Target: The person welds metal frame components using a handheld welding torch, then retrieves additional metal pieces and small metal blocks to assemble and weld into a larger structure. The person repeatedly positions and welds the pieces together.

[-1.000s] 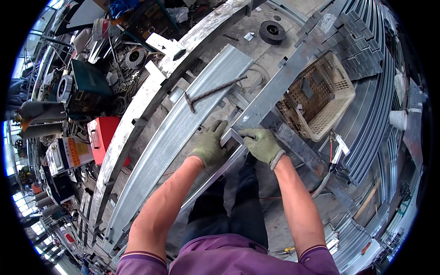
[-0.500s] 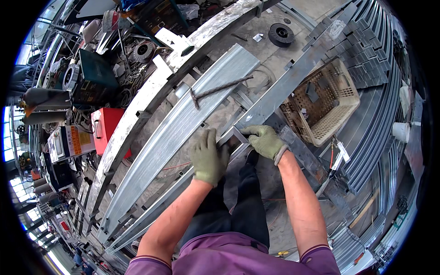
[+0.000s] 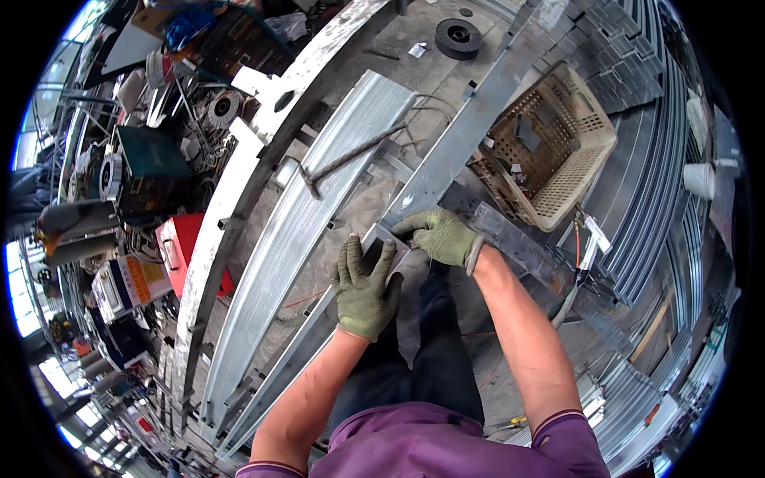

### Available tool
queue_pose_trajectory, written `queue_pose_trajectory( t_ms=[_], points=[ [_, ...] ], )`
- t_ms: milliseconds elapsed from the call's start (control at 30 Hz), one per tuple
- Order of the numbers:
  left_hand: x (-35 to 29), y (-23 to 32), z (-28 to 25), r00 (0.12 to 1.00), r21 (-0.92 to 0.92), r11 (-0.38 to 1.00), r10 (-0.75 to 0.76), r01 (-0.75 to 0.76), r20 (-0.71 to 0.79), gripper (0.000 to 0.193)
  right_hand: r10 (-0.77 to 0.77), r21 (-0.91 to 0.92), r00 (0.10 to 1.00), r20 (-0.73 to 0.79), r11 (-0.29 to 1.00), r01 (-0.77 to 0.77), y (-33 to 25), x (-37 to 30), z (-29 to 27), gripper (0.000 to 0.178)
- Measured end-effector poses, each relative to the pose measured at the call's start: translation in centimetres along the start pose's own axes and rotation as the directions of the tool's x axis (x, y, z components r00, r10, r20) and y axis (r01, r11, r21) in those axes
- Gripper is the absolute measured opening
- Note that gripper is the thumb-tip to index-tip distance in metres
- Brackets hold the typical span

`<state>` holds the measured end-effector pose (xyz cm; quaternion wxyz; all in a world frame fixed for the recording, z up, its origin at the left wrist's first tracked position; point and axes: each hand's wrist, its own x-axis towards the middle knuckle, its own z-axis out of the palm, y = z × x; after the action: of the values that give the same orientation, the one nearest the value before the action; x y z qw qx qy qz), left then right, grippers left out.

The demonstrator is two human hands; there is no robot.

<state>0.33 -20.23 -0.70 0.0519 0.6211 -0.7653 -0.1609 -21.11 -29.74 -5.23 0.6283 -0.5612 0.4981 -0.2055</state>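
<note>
Both hands wear olive-green work gloves. My left hand [image 3: 362,293] lies over a long galvanised steel profile [image 3: 296,352], its fingers stretched forward and a little apart. My right hand [image 3: 443,237] is closed at the fingertips on a small bent steel piece [image 3: 388,236] at the profile's upper end, just right of my left fingers. The exact grip is partly hidden by the glove. A wide flat steel bar [image 3: 434,171] begins beside my right fingertips and runs up to the right.
Left lies a broad ribbed steel channel [image 3: 279,239] with a T-shaped rod [image 3: 355,155] on it. A curved whitish beam [image 3: 211,247] stands beyond. A beige plastic crate [image 3: 578,171], stacked profiles [image 3: 661,183], a black spool [image 3: 458,38] and a red box [image 3: 190,247] surround the work.
The view has shifted, so surroundings sit further left in the upper part. My left fingers are now spread more and lie closer to the small steel piece. My right hand stays at it.
</note>
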Motion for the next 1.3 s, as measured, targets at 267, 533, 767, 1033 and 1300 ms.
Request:
queue_pose_trajectory(
  t_ms=[267, 533, 767, 1033, 1300],
  points=[
    [-0.2, -0.5, 0.0, 1.000, 0.040, 0.999, 0.018, -0.018, -0.020, 0.071, 0.299, 0.510, 0.837, -0.459, 0.860, -0.027, 4.4, -9.9, -1.8, 0.030],
    [-0.4, -1.1, 1.1, 0.999, 0.014, 0.999, 0.032, -0.032, 0.007, 0.074, 0.482, 0.593, 0.800, -0.359, 0.779, -0.203, 10.6, -19.2, 3.6, 0.026],
    [-0.7, -1.3, 1.7, 0.999, 0.021, 0.999, 0.045, -0.044, -0.031, 0.076, 0.392, 0.241, 0.544, -0.742, 0.913, -0.329, 14.4, -27.6, -1.7, 0.027],
    [-0.1, 0.2, -1.0, 0.993, -0.023, 0.994, 0.107, -0.108, -0.052, 0.074, 0.422, 0.245, 0.104, -0.901, 0.692, -0.680, 24.2, -33.7, -19.6, 0.048],
    [-0.1, -0.6, -0.2, 1.000, -0.008, 1.000, 0.002, -0.003, -0.029, 0.077, 0.669, 0.590, 0.202, -0.715, 0.733, -0.337, 36.9, -32.1, -24.8, 0.059]
  ],
)
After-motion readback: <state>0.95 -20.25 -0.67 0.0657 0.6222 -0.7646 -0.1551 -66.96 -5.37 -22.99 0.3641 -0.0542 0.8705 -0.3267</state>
